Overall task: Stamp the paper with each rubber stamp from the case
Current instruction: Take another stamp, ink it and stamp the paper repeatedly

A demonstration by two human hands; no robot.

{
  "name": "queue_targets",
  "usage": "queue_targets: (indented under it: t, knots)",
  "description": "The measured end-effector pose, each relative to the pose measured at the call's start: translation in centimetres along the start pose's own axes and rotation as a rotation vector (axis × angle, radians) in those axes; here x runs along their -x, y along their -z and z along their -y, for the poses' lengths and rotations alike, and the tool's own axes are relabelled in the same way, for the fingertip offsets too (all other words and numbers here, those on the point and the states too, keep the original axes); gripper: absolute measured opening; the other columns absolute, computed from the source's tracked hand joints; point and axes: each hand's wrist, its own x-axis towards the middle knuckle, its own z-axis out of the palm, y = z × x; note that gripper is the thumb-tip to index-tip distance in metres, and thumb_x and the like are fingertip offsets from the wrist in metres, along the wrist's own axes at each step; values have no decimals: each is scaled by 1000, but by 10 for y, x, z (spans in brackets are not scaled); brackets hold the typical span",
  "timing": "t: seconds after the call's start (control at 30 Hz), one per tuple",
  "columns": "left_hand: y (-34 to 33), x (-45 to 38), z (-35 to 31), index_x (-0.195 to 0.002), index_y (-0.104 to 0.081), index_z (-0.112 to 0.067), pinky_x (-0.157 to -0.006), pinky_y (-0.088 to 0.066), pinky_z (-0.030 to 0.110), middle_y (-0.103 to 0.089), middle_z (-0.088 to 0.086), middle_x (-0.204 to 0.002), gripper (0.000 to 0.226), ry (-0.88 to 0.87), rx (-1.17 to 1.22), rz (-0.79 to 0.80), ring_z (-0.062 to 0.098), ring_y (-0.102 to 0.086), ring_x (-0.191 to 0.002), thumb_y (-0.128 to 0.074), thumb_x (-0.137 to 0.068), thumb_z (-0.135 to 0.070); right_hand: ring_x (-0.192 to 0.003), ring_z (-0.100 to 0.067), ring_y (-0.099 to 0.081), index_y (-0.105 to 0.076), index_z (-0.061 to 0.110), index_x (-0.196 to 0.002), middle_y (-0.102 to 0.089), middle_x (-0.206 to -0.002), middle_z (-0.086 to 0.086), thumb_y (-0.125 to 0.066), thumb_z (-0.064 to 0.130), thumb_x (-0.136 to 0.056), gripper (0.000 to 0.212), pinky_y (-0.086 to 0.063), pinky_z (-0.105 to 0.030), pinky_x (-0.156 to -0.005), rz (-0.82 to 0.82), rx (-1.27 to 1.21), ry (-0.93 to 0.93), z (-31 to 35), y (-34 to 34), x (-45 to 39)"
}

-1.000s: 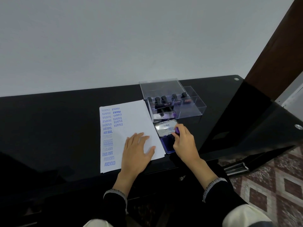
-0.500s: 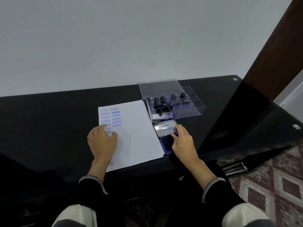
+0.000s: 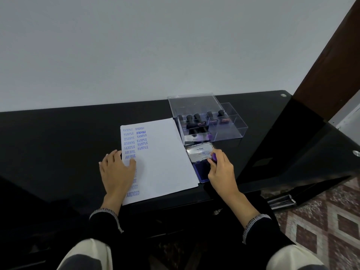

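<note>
left hand has slid to the paper's left edge, lying flat; right hand pinches a stamp

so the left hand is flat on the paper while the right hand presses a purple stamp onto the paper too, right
Not quite. The head view shows the right hand holding the purple stamp over the open ink pad beside the paper, not on the paper. The rest stands: the left hand lies flat on the paper's left edge.
</note>
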Motion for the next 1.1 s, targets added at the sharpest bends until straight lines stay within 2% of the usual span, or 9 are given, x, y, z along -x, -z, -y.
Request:
queue_targets:
  t: [0.1,0.27,0.43,0.63,0.73,0.8,0.87,1.0,1.1]
  knots:
    - [0,0,0,-133,-49,-11,-120,-9,46,-42,10,-145,49,-1,-5,-1,29,-26,-141,-54,-93,-39,-81,-21,-58,-51,6,-103,-57,-91,-7,-57,-7,-85,23,-54,-32,-68,23,-10,-6,-1,3,-8]
    - [0,1,-2,-135,-48,-10,-119,-9,46,-41,10,-146,51,3,-16,-4,29,-26,-142,-53,-93,-39,-81,-18,-57,-52,6,-106,-55,-96,-4,-58,-4,-86,23,-52,-27,-67,35,21,8,0,3,-3]
    - [0,2,-2,-134,-48,-11,-119,-9,46,-41,10,-146,49,0,-19,-3,30,-25,-142,-52,-94,-38,-75,-21,-55,-50,7,-99,-54,-85,-5,-56,-6,-87,19,-45,-24,-63,32,-29,-6,0,5,-8]
    - [0,1,-2,-135,-47,-11,-119,-9,46,-41,10,-147,50,10,-27,2,29,-25,-142,-52,-94,-39,-84,-20,-59,-49,10,-105,-55,-99,-4,-57,-4,-86,25,-55,-30,-68,96,77,-13,4,0,-12]
    - [0,1,-2,-135,-47,-12,-119,-9,46,-41,10,-147,50,12,-27,1,29,-25,-142,-52,-94,-39,-83,-19,-58,-51,7,-108,-56,-99,-5,-58,-4,-86,26,-51,-22,-69,53,40,-3,2,2,-5]
    - [0,2,-2,-135,-47,-12,-119,-8,45,-41,9,-147,49,10,-28,3,29,-25,-142,-52,-94,-39,-81,-16,-56,-51,7,-105,-57,-94,-5,-57,-6,-87,23,-45,-10,-68,29,-32,-14,1,5,-2]
    - [0,2,-2,-135,-47,-12,-119,-9,45,-41,9,-147,49,7,-30,1,29,-25,-142,-52,-94,-39,-76,-15,-55,-50,8,-100,-56,-87,-5,-55,-7,-87,21,-40,-5,-64,17,-86,-26,0,8,-3]
    - [-1,1,-1,-136,-46,-12,-119,-9,45,-40,9,-147,51,11,-33,-1,28,-25,-142,-52,-94,-40,-79,-17,-57,-51,9,-103,-55,-88,-2,-55,-6,-87,22,-44,-11,-66,71,-57,-23,0,7,-9]
    - [-1,1,-1,-136,-46,-11,-119,-10,46,-41,9,-147,52,15,-29,-1,29,-25,-142,-52,-93,-40,-84,-17,-57,-51,9,-108,-53,-96,0,-57,-6,-86,27,-51,-21,-71,103,23,-1,2,5,-6]
